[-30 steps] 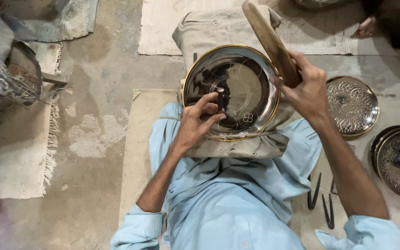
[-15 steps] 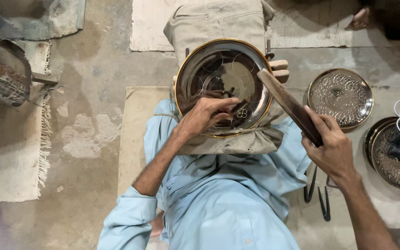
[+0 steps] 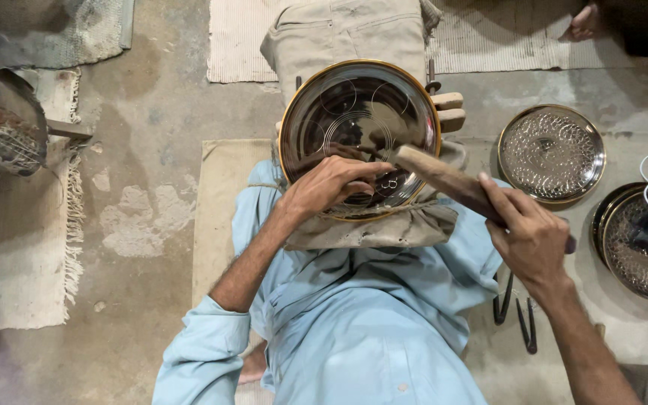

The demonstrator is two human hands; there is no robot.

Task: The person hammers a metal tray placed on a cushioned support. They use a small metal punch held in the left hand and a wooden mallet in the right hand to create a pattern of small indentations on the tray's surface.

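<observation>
Round brass-rimmed metal plate [image 3: 359,131], propped on a cloth pad [image 3: 384,225] over the lap; faint engraved circles, nothing inside. Left hand [image 3: 331,184]: fingers pinched together on a small chisel [image 3: 375,160] against the plate face. Right hand [image 3: 530,236]: fingers clamped on a wooden mallet [image 3: 444,178], its head just beside the left fingertips. Right of the fingers, on the floor: finished engraved plate [image 3: 551,154], empty; a second plate [image 3: 639,244] holding a dark object with white cord.
</observation>
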